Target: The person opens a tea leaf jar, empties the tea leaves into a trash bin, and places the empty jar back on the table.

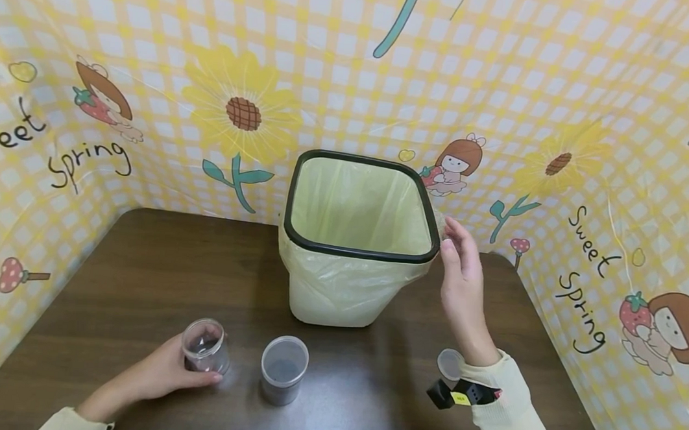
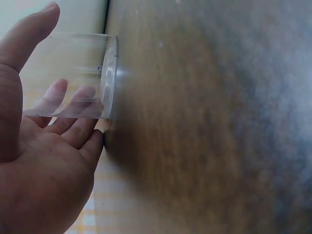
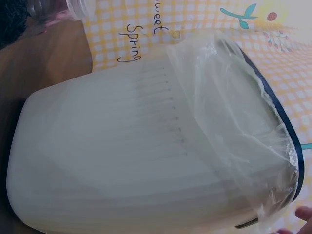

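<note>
My left hand (image 1: pixel 163 368) curls round a clear plastic jar (image 1: pixel 204 347) standing on the table; in the left wrist view its fingers (image 2: pixel 80 131) lie behind the clear wall, with the thumb on the other side. A second jar (image 1: pixel 284 371), greyish and translucent, stands just to the right. My right hand (image 1: pixel 463 273) is at the right rim of a pale trash bin (image 1: pixel 331 299), fingertips beside a loose fold of its bag. That bag (image 1: pixel 362 206) lines the bin, folded over outside under a black rim ring (image 1: pixel 361 253). The right wrist view shows only fingertips (image 3: pixel 304 213) near the bag's edge.
A small round translucent lid (image 1: pixel 450 363) lies on the dark wooden table (image 1: pixel 213 266), beside my right wrist. A black device (image 1: pixel 464 394) is strapped to that wrist. Yellow checked cloth (image 1: pixel 351 79) with printed flowers stands round the table's back and sides.
</note>
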Motion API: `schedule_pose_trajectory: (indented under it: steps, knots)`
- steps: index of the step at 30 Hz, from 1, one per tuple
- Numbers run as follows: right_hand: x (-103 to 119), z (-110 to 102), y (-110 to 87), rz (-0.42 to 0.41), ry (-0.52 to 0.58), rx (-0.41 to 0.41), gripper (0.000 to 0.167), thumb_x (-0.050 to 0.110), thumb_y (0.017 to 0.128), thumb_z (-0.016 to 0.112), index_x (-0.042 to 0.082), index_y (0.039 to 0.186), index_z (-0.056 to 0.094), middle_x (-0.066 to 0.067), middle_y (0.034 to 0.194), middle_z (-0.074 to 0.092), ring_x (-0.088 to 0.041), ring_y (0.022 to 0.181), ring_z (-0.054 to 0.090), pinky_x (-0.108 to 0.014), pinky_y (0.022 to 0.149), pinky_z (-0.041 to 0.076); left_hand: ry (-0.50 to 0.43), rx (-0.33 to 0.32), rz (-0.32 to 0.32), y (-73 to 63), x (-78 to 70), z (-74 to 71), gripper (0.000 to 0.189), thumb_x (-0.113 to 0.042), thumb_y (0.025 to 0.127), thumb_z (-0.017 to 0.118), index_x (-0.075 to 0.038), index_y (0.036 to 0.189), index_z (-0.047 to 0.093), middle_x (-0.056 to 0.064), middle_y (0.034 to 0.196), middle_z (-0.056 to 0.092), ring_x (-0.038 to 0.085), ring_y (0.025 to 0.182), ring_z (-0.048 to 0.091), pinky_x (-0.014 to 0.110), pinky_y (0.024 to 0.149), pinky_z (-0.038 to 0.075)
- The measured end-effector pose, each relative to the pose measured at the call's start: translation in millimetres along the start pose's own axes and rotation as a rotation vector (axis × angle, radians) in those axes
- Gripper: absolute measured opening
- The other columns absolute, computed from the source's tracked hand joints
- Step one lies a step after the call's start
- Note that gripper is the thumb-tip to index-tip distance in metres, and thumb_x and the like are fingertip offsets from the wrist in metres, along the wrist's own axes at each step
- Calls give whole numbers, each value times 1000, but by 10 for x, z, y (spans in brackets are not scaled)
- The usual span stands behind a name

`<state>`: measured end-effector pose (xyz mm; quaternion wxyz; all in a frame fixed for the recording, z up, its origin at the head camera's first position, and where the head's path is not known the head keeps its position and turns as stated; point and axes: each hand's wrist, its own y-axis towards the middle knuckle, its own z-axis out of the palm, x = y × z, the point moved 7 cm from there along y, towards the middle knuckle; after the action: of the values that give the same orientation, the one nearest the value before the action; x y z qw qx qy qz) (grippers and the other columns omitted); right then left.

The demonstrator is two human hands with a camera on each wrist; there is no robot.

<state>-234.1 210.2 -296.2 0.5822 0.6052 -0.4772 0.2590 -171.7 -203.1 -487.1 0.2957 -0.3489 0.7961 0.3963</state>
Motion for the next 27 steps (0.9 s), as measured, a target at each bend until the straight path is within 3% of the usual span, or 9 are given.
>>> schedule_pose_trajectory:
  steps: [5, 10, 16, 22, 27]
  knots:
    - [115, -115, -77, -116, 128, -169, 29, 2, 102, 50, -2, 129, 57, -12, 126, 55, -21, 115, 51, -23, 95, 43, 11, 0, -13, -8, 9, 4, 65, -5, 67, 94, -8, 120, 56, 4, 104, 64, 9, 90, 61, 11, 83, 42]
    - [255, -135, -179, -222, 268, -205, 17, -2, 98, 52, 3, 112, 62, -9, 108, 57, -17, 97, 55, -24, 82, 47, -3, 6, -17, -4, 8, 3, 65, -5, 67, 94, -7, 120, 55, 5, 103, 64, 10, 90, 62, 11, 83, 42]
    - [395, -39, -296, -288, 332, -135, 18, -5, 96, 50, 3, 106, 62, -3, 99, 60, -14, 88, 58, -23, 75, 50, -10, 12, -19, 6, -8, 1, 65, -6, 68, 94, -8, 121, 56, 6, 105, 64, 10, 91, 62, 11, 84, 43]
    - [449, 130, -437, -297, 402, -24, 23, -7, 93, 49, 5, 108, 62, -3, 99, 64, -17, 88, 60, -25, 74, 52, 1, 13, -48, 5, -7, -10, 62, -8, 70, 94, -9, 119, 56, 7, 104, 65, 8, 91, 62, 11, 84, 42]
    - [415, 297, -568, -296, 425, 77, 23, -8, 94, 50, 2, 111, 61, -4, 100, 65, -17, 90, 62, -26, 76, 54, 5, 15, -46, 11, -6, -20, 60, -8, 70, 93, -4, 118, 56, 9, 106, 64, 8, 92, 62, 12, 84, 43]
